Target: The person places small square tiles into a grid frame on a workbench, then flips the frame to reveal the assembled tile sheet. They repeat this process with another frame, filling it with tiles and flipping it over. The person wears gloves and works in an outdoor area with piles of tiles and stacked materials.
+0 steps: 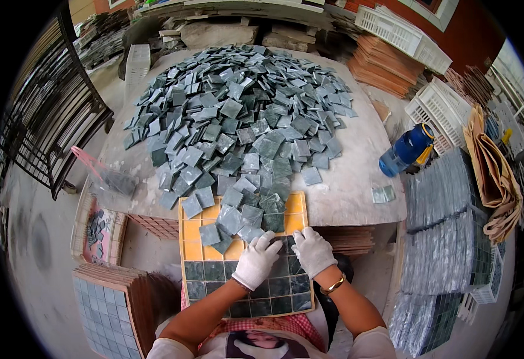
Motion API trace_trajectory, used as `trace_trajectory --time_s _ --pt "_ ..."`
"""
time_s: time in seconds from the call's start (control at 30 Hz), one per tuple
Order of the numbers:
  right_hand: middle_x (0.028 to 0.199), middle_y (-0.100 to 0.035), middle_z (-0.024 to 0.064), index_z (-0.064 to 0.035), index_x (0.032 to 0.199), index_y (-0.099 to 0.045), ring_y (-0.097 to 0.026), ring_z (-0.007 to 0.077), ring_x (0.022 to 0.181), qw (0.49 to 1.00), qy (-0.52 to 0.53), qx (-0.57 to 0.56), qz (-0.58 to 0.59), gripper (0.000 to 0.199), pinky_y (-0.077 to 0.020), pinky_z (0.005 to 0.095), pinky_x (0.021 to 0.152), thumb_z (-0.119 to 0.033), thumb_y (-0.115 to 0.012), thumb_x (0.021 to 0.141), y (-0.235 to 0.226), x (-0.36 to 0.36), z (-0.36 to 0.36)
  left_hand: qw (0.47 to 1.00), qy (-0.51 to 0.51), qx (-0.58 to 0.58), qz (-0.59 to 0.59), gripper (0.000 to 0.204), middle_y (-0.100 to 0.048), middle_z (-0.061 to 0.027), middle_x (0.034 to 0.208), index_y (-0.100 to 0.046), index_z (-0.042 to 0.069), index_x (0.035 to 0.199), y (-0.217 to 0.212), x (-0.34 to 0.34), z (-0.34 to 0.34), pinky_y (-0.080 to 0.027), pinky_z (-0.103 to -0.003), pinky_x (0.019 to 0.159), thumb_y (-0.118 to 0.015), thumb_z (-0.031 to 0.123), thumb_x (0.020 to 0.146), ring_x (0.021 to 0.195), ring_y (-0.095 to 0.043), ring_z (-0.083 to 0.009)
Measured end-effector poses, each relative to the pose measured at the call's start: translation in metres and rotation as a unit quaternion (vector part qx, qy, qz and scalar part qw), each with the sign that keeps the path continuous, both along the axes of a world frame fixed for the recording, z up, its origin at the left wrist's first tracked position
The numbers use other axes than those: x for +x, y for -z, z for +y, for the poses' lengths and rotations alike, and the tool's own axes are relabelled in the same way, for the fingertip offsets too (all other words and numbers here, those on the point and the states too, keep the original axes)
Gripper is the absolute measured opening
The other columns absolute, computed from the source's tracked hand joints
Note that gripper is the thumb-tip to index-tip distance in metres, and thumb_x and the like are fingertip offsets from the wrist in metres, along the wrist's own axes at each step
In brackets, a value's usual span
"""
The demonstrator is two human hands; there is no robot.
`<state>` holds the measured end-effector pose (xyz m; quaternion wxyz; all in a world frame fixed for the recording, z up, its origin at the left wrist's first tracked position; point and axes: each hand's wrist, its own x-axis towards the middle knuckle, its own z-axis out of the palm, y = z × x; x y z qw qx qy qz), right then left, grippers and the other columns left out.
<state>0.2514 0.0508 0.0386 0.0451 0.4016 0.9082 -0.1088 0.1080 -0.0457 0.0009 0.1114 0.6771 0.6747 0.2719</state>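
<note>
A shallow yellow grid tray tilts from the table edge toward my lap. Its near rows hold dark green square stone tiles; several yellow cells show farther up. Loose grey-green tiles lie over its far half, spilling from a big heap. My left hand, in a white glove, is over the middle of the tray with its fingers bent together; whatever they pinch is hidden. Beside the tray's right edge, my gloved right hand rests its slightly spread fingertips on the grid's tiles and rim.
A blue bottle and a single tile are at the table's right. Wrapped tile stacks stand right of me, tile-faced boards at lower left. A black metal rack and white crates flank the table.
</note>
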Motion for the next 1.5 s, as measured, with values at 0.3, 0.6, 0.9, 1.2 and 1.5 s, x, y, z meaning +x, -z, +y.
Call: trace_trajectory --time_s 0.3,0.6,0.9,1.2,1.5 --pt "0.099 -0.06 0.0101 -0.0098 0.119 -0.054 -0.062 0.0295 0.086 0.991 -0.021 -0.011 0.128 0.051 -0.0515 0.0393 0.071 -0.039 -0.067 0.078 -0.017 -0.033 -0.005 0.979 -0.095 0.095 0.154 0.073 -0.042 -0.0104 0.135 -0.048 0.019 0.131 -0.008 -0.048 -0.006 -0.036 -0.045 0.097 -0.075 0.032 0.064 0.119 -0.042 -0.0305" --pt "0.102 -0.056 0.0136 -0.0104 0.122 -0.045 -0.064 0.0285 0.085 0.994 0.021 0.041 0.102 0.057 -0.0532 0.0386 0.066 -0.033 -0.071 0.076 0.005 -0.109 0.009 0.984 -0.063 0.054 0.156 0.08 -0.042 -0.0126 0.136 -0.039 0.021 0.139 -0.014 -0.133 0.041 -0.033 -0.049 0.1 -0.069 0.045 0.07 0.124 -0.04 -0.0344" --pt "0.117 -0.05 0.01 -0.0102 0.125 -0.046 -0.063 0.0293 0.09 0.991 -0.04 0.071 0.111 0.066 -0.0532 0.0391 0.073 -0.031 -0.077 0.07 -0.006 -0.116 0.015 0.975 -0.143 0.167 0.039 0.045 -0.057 -0.0095 0.119 -0.056 0.01 0.12 -0.013 -0.137 0.021 -0.04 -0.042 0.095 -0.065 0.019 0.077 0.114 -0.05 -0.0327" --pt "0.105 -0.056 0.0121 -0.008 0.118 -0.05 -0.063 0.0303 0.09 0.996 -0.031 0.059 0.055 0.059 -0.0533 0.0395 0.074 -0.033 -0.076 0.071 -0.024 -0.133 0.024 0.992 -0.065 0.079 0.075 0.046 -0.058 -0.0061 0.107 -0.055 0.011 0.113 -0.022 -0.137 0.038 -0.039 -0.042 0.093 -0.071 0.021 0.071 0.106 -0.053 -0.025" --pt "0.098 -0.058 0.0118 0.0008 0.112 -0.053 -0.061 0.0218 0.076 0.961 -0.085 -0.108 0.242 0.051 -0.0519 0.0334 0.069 -0.029 -0.072 0.075 -0.012 -0.064 0.008 0.977 -0.015 0.113 -0.178 0.045 -0.06 -0.0117 0.108 -0.052 0.002 0.119 -0.039 -0.126 -0.032 -0.052 -0.037 0.075 -0.065 0.018 0.079 0.088 -0.062 -0.0283"
